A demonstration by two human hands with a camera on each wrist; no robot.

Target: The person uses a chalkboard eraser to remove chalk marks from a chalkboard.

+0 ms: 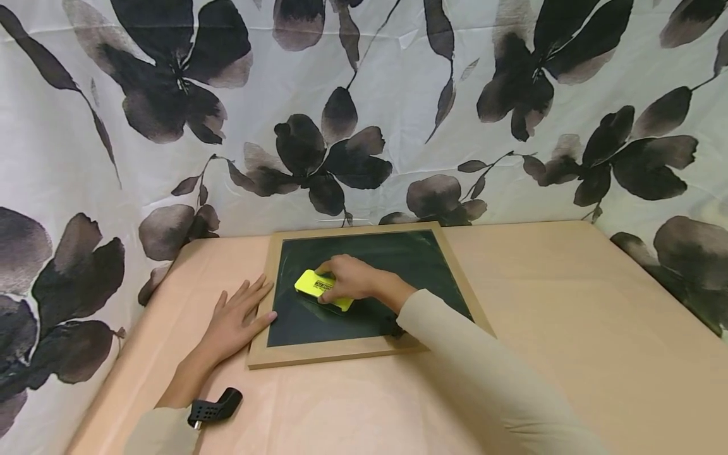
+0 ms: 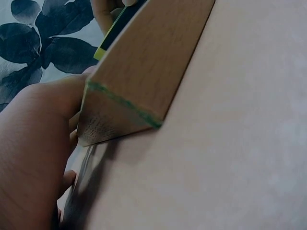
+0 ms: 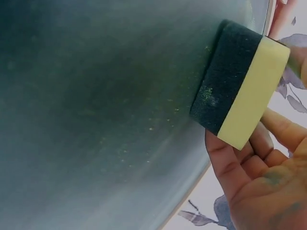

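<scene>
A chalkboard with a light wooden frame lies on the table. My right hand grips a yellow eraser by its sides over the left half of the board. In the right wrist view the eraser shows a dark felt layer against the dark surface, with yellowish dust specks nearby and greenish smudges on the palm. My left hand rests at the frame's left side, fingers spread and straight, thumb over the edge. The left wrist view shows the frame's corner with a green streak.
The pale table extends right and in front of the board. A white curtain with dark flowers hangs behind and at both sides. A black wrist device sits on the left wrist.
</scene>
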